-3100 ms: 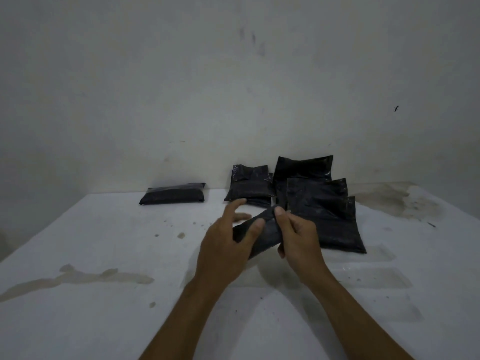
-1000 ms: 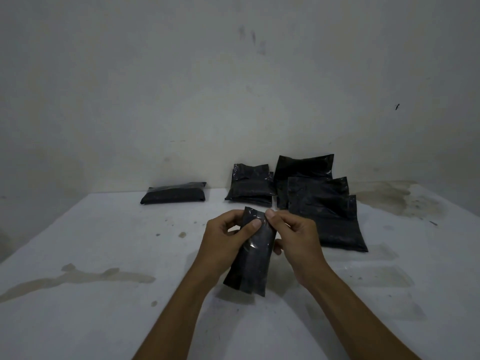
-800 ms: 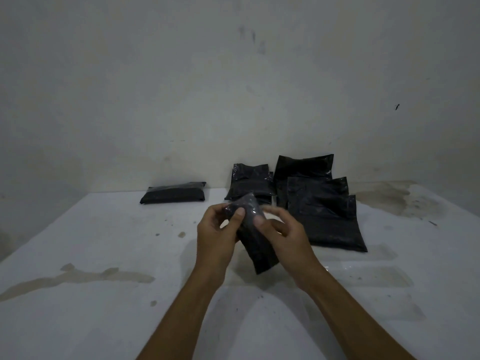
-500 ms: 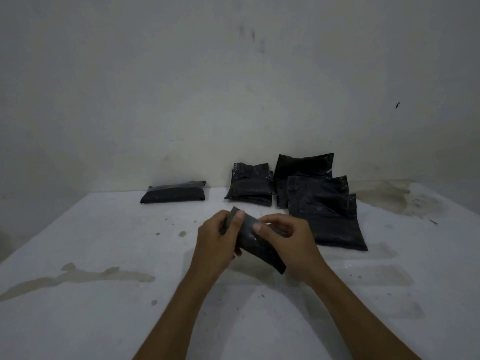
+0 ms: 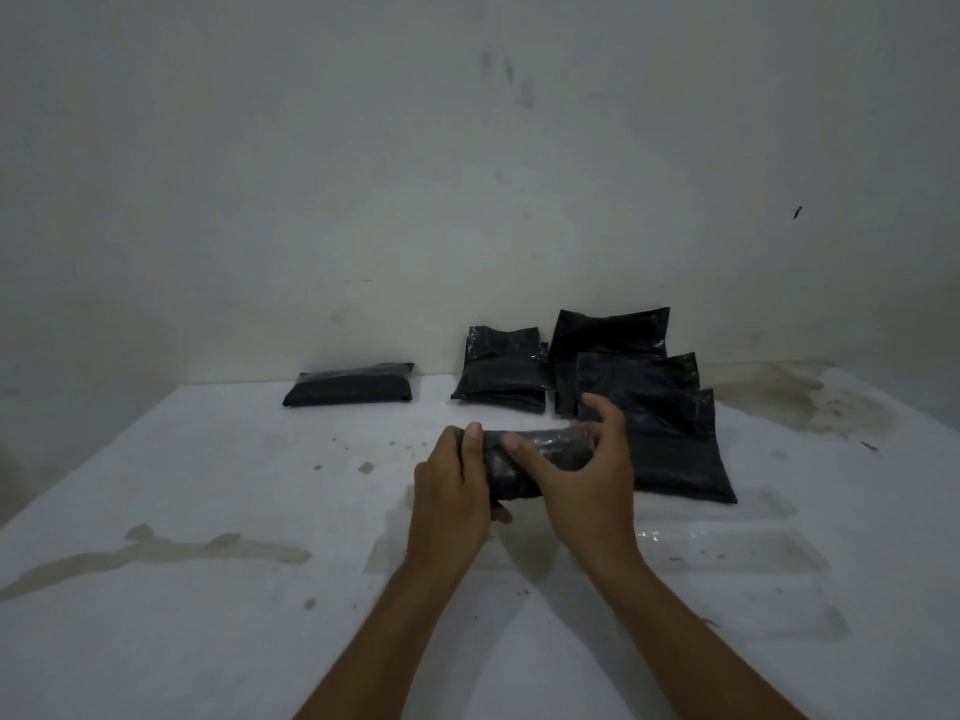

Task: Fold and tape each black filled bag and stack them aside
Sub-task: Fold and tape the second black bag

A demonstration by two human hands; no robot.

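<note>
Stained white table, bare wall behind. Folded black bag held above table centre: left hand grips left end, right hand wraps right end. Risk: fold springs open if grip slackens before tape bonds. Unfolded bags just behind; finished bag far left.

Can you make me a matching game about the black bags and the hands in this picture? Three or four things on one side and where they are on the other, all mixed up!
Things:
1. folded bag
2. lone bag
3. pile of bags
4. tape strips

Places:
A. lying flat on the table, to the right of the arms
B. held in the left hand and right hand
C. by itself at the far left, near the wall
D. overlapping at the back right

Pairs: 1-B, 2-C, 3-D, 4-A
</note>
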